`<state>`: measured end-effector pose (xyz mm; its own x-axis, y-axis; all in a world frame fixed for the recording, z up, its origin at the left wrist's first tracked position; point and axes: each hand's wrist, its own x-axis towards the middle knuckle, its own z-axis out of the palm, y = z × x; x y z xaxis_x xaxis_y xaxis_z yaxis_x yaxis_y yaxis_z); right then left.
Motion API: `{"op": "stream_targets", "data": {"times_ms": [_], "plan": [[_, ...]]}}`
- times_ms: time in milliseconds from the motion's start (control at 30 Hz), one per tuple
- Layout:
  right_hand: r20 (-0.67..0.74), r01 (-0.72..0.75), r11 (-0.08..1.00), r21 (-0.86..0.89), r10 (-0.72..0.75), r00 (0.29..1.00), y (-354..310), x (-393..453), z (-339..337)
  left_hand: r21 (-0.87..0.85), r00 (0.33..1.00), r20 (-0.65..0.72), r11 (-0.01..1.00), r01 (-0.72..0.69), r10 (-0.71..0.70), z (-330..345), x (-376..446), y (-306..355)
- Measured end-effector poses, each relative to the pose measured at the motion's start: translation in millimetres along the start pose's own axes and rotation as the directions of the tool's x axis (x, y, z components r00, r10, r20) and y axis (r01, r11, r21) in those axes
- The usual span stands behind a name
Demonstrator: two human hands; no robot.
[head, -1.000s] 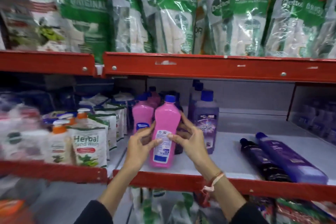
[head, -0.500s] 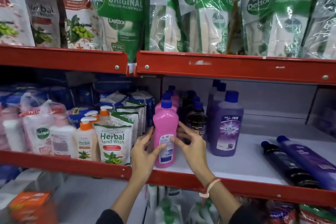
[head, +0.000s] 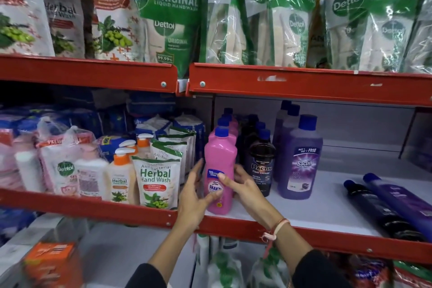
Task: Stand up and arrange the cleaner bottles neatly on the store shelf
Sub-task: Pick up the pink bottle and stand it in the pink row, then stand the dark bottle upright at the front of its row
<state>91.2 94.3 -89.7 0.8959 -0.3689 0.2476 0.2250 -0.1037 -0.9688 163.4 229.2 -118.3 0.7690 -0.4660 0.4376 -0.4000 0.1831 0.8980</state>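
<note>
Left hand (head: 195, 196) and right hand (head: 245, 188) cup front pink bottle (head: 219, 170) from either side, fingers spread, thumbs on label; grip loose, not wrapped. Bottle upright at near edge of white shelf (head: 327, 208), blue cap, label "2X" and "SHAKTI". More pink bottles queued behind. Just right: black bottle (head: 261, 166), "BACTIN Floor Cleaner"; then purple bottle (head: 301, 161), "Bactin", "BUY 1 GET 1 FREE". Far right, two bottles lying flat (head: 395, 206), labels blurred, probably same brand. Left: "Herbal Hand Wash" pouch (head: 155, 182). Above: Dettol "ORIGINAL" packs (head: 275, 7).
</note>
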Motion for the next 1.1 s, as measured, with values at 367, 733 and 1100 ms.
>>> {"op": "stream_targets", "data": {"times_ms": [367, 733, 1100], "plan": [[-0.047, 0.112, 0.990, -0.085, -0.116, 0.992, 12.6, -7.4, -1.3, 0.172, 0.999, -0.031, 0.985, -0.012, 0.018, 9.6, -4.6, 6.4], [-0.061, 0.136, 0.948, -0.288, -0.160, 0.985, 2.5, -32.7, -51.5, 0.504, 0.850, -0.373, 0.851, -0.150, 0.371, 60.6, -25.1, 32.2], [-0.561, -0.366, 0.652, -0.664, -0.109, 0.821, -36.8, -78.1, -262.4, 0.393, 0.966, 0.223, 0.895, -0.211, 0.130, 241.2, 4.3, 41.8]]}}
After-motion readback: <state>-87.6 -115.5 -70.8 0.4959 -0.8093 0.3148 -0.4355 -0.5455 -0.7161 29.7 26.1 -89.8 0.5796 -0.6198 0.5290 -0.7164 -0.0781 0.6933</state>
